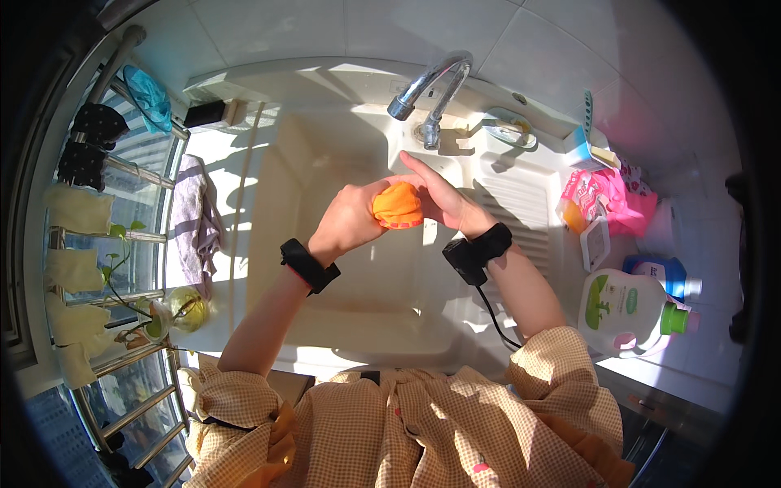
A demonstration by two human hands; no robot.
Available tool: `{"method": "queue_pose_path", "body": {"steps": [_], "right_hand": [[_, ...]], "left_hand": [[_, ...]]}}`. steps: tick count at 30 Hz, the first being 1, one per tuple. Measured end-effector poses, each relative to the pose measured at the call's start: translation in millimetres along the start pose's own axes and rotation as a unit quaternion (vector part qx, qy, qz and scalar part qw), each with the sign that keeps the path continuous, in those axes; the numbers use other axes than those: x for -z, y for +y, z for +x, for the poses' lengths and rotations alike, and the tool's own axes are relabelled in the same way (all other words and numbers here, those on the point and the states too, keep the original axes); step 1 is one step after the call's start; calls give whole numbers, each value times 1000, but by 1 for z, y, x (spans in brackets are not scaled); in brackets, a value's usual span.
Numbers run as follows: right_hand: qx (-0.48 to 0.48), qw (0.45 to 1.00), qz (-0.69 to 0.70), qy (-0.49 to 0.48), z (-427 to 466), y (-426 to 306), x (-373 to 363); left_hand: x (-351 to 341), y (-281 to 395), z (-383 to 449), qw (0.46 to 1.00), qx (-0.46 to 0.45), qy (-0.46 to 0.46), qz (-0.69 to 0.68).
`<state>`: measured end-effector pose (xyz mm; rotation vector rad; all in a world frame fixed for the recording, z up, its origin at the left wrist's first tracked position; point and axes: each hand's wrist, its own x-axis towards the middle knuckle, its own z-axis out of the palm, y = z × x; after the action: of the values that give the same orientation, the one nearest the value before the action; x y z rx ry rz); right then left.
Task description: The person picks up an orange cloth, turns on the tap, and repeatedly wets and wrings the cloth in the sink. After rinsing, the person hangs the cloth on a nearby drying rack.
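Note:
A bunched orange cloth item point(398, 205) with a red-patterned edge is between my two hands, above the basin of a pale laundry sink point(360, 329). My left hand point(349, 221) closes around its left side, the fingers partly hidden behind it. On the other side, my right hand point(444, 196) touches or lies close against the cloth, thumb raised and fingers partly out of sight; whether it grips is unclear. A chrome faucet point(440, 91) arches behind the hands, and no water is seen running from it. Black bands circle both wrists, the right one with a cable.
A ribbed washboard surface point(515, 213) lies right of the basin. Farther right stand a white detergent bottle point(616, 311), a blue bottle point(656, 271) and pink packaging point(610, 198). A soap dish point(511, 129) sits behind. A grey cloth point(195, 219) and a glass plant vase point(188, 310) are left.

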<state>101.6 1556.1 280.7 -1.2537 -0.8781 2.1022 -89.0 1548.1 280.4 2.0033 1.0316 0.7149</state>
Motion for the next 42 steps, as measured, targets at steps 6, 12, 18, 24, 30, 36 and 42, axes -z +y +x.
{"method": "queue_pose_path", "body": {"steps": [6,12,18,24,30,36,42], "right_hand": [[-116,957,33,-265,-21,7,-14],[-9,909,-396,-128,-15,-1,-28],[111,620,-777,5,-19,0,-33],[296,424,-855,-40,-29,-9,-20],[365,343,-861,-88,-43,-19,-13],[440,299,-841,-102,-46,-16,-5],[534,281,-788,-123,-44,11,10]], "left_hand": [[27,13,4,905,-277,-84,310],[15,15,1,899,-123,-119,403],[-23,20,-10,948,99,-106,285],[-51,24,-25,979,198,7,55],[-71,48,-36,891,315,-14,-327],[-83,61,-44,730,347,-52,-587],[-113,60,-70,603,276,-67,-745]]}}
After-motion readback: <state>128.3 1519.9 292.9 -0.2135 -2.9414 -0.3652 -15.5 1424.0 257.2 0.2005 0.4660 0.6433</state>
